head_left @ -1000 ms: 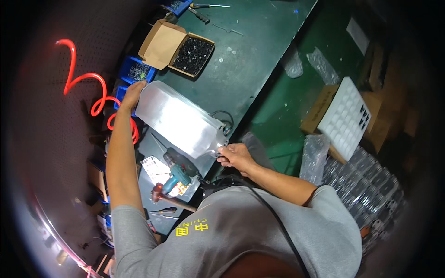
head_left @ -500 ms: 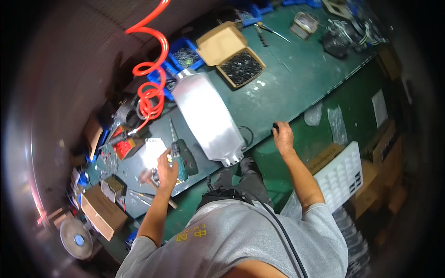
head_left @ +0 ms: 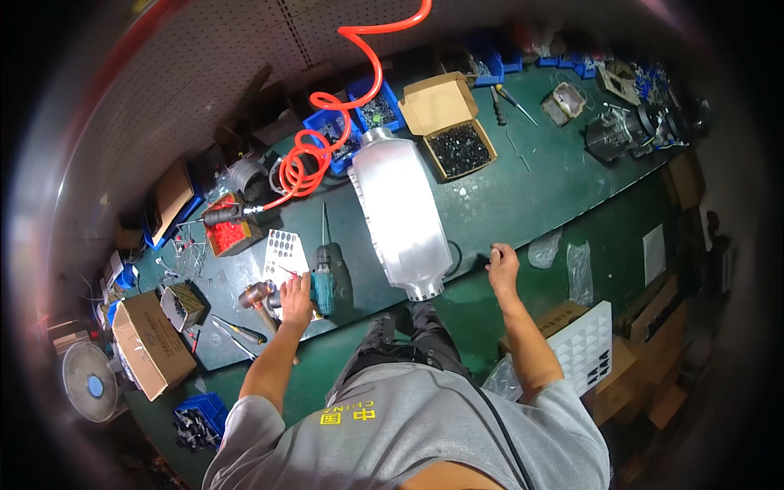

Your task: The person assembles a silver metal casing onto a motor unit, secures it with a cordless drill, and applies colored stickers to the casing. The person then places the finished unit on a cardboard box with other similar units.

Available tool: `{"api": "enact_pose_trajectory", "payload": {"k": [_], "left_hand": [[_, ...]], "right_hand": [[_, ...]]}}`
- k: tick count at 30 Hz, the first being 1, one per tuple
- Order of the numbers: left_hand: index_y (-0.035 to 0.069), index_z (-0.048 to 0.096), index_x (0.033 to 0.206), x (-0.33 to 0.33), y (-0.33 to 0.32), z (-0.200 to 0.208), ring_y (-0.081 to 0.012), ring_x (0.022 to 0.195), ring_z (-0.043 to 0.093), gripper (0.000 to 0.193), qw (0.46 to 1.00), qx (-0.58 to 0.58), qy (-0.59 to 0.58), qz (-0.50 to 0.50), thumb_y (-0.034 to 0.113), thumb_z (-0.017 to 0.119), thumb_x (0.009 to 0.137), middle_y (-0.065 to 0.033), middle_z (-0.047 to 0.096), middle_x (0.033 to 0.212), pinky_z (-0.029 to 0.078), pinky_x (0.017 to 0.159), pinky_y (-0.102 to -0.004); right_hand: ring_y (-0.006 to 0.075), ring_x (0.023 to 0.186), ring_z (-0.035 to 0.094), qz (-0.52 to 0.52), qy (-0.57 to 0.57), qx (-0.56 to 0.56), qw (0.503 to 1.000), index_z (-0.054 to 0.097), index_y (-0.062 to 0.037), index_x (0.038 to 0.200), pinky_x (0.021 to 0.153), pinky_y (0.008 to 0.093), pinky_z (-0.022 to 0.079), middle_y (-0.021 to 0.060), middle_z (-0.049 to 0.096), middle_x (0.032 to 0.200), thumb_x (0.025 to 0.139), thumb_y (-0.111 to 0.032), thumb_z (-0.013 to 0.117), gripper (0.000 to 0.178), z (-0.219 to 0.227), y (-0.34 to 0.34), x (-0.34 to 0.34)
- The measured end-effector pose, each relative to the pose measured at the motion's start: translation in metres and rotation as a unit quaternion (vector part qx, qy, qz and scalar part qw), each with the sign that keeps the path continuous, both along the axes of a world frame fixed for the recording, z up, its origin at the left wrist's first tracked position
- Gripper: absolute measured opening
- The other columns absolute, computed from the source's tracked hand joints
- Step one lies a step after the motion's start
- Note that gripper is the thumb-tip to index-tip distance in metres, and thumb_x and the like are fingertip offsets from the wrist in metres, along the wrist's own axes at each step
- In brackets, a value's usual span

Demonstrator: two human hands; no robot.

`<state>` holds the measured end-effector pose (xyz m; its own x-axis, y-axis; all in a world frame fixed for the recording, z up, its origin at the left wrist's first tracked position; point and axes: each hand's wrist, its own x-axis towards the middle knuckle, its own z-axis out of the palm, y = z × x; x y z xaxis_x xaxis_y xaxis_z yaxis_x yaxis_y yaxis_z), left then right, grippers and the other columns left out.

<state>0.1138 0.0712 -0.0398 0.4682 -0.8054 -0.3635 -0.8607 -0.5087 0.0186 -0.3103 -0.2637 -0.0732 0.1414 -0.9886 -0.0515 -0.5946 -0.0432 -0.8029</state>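
My left hand (head_left: 295, 300) is at the bench's front edge with its fingers stretched out, beside a teal power drill (head_left: 324, 287) and a hammer (head_left: 256, 295). Just beyond its fingertips lies a white sheet with dark oval stickers (head_left: 283, 243). My right hand (head_left: 503, 269) hangs past the bench edge, fingers pinched on a small black piece (head_left: 493, 248) that they mostly hide. Between both hands a large silver metal housing (head_left: 400, 208), narrowed to a neck at each end, lies on the green bench, its near neck at the edge.
A coiled red air hose (head_left: 306, 167) hangs over the bench to an air tool (head_left: 224, 215). Behind the housing are blue bins (head_left: 333, 135) and an open carton of black parts (head_left: 461, 151). A white tray (head_left: 578, 347) with dark pieces stands right; a fan (head_left: 91, 382) stands left.
The view has shifted, so the bench appears further right and more of its left shows. My left hand's fingers have moved toward the sticker sheet. The right hand remains closed beyond the edge.
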Motion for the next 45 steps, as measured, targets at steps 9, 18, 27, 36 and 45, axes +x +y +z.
{"api": "enact_pose_trajectory", "payload": {"k": [9,18,27,36,45], "left_hand": [[0.004,0.05,0.137,0.018,0.008,0.027,-0.0371,0.114,0.06,0.07,0.987,-0.125,0.095,-0.034,0.01,0.075,0.072,-0.018,0.065,0.116,0.044,0.102,-0.0477],[0.003,0.066,0.104,-0.009,0.057,0.192,-0.0282,0.077,0.069,0.023,0.898,-0.279,0.339,0.001,0.003,0.07,0.082,-0.0107,0.069,0.085,0.055,0.07,-0.0375],[0.005,0.069,0.101,-0.03,0.081,0.18,-0.0173,0.079,0.065,0.016,0.844,-0.309,0.431,0.079,0.005,0.075,0.085,-0.005,0.067,0.086,0.052,0.07,-0.0352],[0.004,0.065,0.11,-0.021,0.07,0.126,-0.0412,0.09,0.069,0.039,0.922,-0.244,0.276,0.119,0.012,0.079,0.074,-0.0195,0.072,0.1,0.055,0.081,-0.0438],[0.009,0.058,0.124,-0.006,0.051,0.044,-0.0313,0.113,0.058,0.061,0.982,-0.175,0.073,0.009,0.003,0.077,0.067,-0.0122,0.064,0.112,0.042,0.1,-0.045]], "right_hand": [[0.0151,0.082,0.065,-0.064,-0.42,0.314,0.849,0.063,0.0009,0.109,0.071,0.0296,0.059,0.0086,0.066,0.097,0.1,-0.01,0.064,0.014,0.18,0.103,0.093],[0.015,0.085,0.068,-0.003,-0.499,0.491,0.714,0.064,-0.0012,0.111,0.08,0.0319,0.062,0.0067,0.068,0.098,0.1,-0.013,0.066,0.017,0.169,0.157,0.156],[0.0125,0.08,0.066,-0.026,-0.46,0.498,0.734,0.064,-0.0053,0.104,0.071,0.0276,0.058,0.0035,0.067,0.093,0.1,-0.017,0.067,0.013,0.16,0.173,0.152],[0.015,0.082,0.066,-0.031,-0.421,0.484,0.766,0.064,-0.007,0.101,0.072,0.0292,0.058,0.0051,0.068,0.096,0.1,-0.017,0.067,0.011,0.175,0.171,0.132],[0.0169,0.084,0.067,-0.06,-0.386,0.479,0.786,0.064,-0.0068,0.104,0.074,0.0311,0.059,0.0067,0.068,0.096,0.099,-0.013,0.066,0.008,0.168,0.158,0.09]]}}
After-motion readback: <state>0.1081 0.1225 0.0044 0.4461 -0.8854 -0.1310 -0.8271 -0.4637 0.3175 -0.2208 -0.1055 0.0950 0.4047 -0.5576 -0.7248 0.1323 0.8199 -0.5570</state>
